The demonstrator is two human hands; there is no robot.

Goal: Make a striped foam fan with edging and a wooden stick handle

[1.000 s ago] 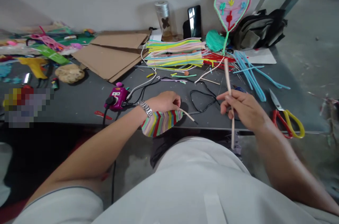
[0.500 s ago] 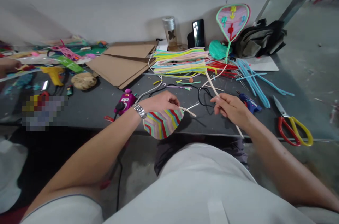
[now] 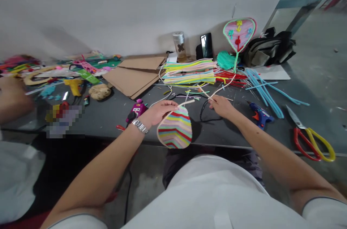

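Just hands (image 3: 159, 112) and striped fan (image 3: 175, 128) (pipe-cleaner)

Blue glue gun (image 3: 258, 115) near red-and-yellow scissors (image 3: 305, 130)

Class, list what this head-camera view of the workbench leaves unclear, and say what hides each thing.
Head view:
Where the pale strip joins the multicoloured striped fan: hidden by the left hand.
Whatever lies under the square mosaic patch: pixelated.
Blurred hand at far left: cut off by the edge.

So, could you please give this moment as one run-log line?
left hand: striped pipe-cleaner fan | right hand: pale stick
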